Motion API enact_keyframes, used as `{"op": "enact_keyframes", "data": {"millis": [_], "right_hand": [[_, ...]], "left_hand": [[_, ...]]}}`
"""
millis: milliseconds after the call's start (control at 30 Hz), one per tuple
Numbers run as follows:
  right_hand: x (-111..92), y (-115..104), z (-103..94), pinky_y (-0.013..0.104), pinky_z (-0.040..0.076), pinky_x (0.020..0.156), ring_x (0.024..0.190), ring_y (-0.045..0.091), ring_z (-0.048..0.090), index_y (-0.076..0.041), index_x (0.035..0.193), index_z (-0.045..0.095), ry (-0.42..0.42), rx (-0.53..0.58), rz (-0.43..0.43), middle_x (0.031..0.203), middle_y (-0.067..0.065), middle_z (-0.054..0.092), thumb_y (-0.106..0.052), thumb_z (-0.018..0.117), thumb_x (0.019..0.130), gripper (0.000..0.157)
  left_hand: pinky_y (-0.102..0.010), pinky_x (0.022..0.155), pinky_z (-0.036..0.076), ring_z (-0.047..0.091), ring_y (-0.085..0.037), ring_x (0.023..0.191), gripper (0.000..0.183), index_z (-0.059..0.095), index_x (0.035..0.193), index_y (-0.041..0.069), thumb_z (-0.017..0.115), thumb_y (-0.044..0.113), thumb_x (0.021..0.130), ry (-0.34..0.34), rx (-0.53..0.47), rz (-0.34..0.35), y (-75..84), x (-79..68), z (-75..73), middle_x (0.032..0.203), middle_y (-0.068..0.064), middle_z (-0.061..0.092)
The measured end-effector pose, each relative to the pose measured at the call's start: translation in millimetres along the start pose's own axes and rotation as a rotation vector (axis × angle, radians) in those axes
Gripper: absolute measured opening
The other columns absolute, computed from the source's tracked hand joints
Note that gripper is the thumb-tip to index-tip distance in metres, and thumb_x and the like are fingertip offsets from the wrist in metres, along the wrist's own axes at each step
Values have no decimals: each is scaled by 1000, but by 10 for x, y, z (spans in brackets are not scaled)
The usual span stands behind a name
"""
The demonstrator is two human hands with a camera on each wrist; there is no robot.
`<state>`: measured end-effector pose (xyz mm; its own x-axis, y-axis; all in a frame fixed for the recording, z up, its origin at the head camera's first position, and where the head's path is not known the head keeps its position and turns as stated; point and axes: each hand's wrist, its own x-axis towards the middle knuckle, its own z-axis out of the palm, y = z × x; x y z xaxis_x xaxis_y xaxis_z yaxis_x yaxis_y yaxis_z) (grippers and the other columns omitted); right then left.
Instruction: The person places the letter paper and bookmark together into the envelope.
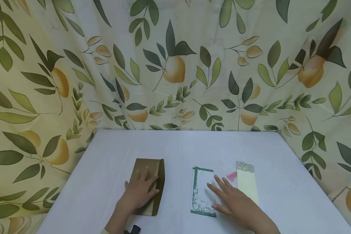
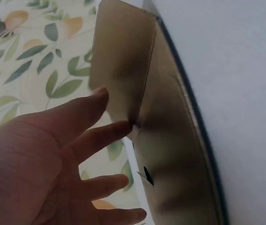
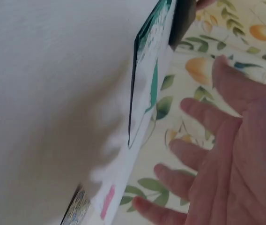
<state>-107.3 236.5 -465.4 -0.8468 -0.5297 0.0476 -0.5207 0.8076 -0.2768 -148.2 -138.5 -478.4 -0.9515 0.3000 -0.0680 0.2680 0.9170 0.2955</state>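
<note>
On the left of the white table lies a brown paper envelope (image 1: 148, 164) with a fold along its right side. My left hand (image 1: 138, 193) is over it, fingers spread; in the left wrist view a fingertip (image 2: 126, 126) comes right at the envelope's fold (image 2: 147, 84). To the right lies a white card (image 1: 203, 182) with a green border and pale printed flowers. My right hand (image 1: 235, 201), fingers spread, is above the table between this card and a pale yellow strip (image 1: 247, 183) with a patterned grey top, partly covering the strip. A pink tassel (image 1: 231, 176) shows beside the strip.
The white-covered table (image 1: 175, 146) ends at the back against a curtain (image 1: 193, 107) printed with leaves and orange fruit, which also hangs at both sides. A small black object (image 1: 135, 229) shows at the bottom edge near my left wrist.
</note>
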Motion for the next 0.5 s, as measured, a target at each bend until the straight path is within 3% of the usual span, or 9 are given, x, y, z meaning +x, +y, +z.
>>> {"op": "enact_keyframes", "data": {"millis": [167,500], "right_hand": [[68,-56,-34,65,42,102,145,49,34,-16,154,50,-55,-2,22,164,20,33,-57,54,103,66],[260,-54,1,72,38,101,144,54,32,-15,152,53,-154,-38,270,162,26,32,-52,66,97,68]], "left_hand": [[-88,87,31,26,-58,145,49,63,143,23,67,45,100,-6,-14,-11,7,57,7,166,-20,26],[-91,83,27,17,-63,145,71,60,143,21,84,49,83,18,-61,-51,30,103,126,166,-26,22]]}}
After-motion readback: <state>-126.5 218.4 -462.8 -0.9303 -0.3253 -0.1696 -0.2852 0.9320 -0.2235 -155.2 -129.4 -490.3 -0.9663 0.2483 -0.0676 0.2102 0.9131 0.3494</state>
